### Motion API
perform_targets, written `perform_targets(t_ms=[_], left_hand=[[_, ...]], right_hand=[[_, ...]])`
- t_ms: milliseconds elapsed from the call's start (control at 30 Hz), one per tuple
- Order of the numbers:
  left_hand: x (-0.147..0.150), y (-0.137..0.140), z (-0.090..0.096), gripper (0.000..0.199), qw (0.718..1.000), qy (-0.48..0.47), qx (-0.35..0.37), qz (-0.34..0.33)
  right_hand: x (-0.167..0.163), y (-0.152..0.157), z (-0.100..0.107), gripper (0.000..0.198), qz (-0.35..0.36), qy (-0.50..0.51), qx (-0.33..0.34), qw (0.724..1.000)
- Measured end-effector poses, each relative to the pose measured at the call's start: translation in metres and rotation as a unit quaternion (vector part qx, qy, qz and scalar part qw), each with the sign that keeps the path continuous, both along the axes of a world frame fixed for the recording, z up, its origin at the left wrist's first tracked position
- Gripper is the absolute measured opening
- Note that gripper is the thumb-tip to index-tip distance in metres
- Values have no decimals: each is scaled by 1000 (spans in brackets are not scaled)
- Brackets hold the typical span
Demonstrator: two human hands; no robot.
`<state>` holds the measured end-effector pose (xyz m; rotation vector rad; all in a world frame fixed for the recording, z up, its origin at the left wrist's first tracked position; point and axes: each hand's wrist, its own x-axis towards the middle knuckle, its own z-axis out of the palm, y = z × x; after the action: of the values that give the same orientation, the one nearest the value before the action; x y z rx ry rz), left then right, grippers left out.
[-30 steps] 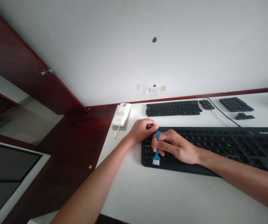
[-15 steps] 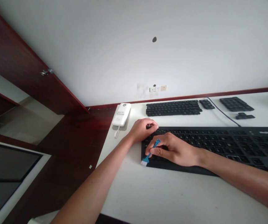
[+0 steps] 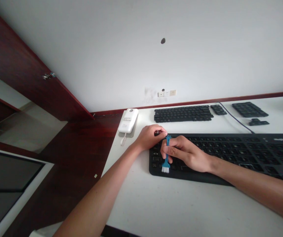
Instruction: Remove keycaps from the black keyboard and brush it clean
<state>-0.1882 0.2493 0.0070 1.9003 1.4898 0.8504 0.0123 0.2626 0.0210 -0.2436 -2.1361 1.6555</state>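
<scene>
A black keyboard base with its keycaps off lies on the white table. Between the thumb and fingers of my right hand is a small blue cleaning brush. Its white bristles point toward me, over the base's near left part. The brush's upper end comes close to my left hand, whose curled fingers grip the far left corner of the base. Part of the base's left side is hidden under both hands.
Behind the base lie the removed keycaps in groups: a large block, a small one, a number-pad block and arrow keys. A cable runs back from the base. A white power bank sits at the table's left edge.
My right hand has moved the brush to the right and slightly away from me, turning it more upright in view. My left hand stays at the corner.
</scene>
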Motion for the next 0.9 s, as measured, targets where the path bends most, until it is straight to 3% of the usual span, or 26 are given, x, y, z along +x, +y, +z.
perform_targets(t_ms=[67, 200, 333, 467, 600, 767, 900], left_hand=[[0, 0, 0, 23, 1000, 0, 3, 1], [0, -1, 0, 21, 1000, -3, 5, 2], [0, -1, 0, 22, 1000, 1, -2, 3], [0, 0, -1, 22, 1000, -8, 5, 0], [0, 1, -1, 23, 1000, 0, -5, 0], [-1, 1, 0, 24, 1000, 7, -3, 0], [-2, 1, -2, 23, 1000, 7, 3, -3]], right_hand=[[0, 0, 1, 44, 7, -2, 15, 1000], [-1, -1, 3, 42, 88, -28, 70, 993], [-1, -1, 3, 44, 26, -21, 32, 999], [-1, -1, 2, 42, 66, -25, 63, 996], [-2, -1, 0, 45, -9, -26, 53, 998], [-3, -2, 0, 46, -5, -15, -4, 1000], [-3, -2, -1, 44, -16, -20, 32, 999]])
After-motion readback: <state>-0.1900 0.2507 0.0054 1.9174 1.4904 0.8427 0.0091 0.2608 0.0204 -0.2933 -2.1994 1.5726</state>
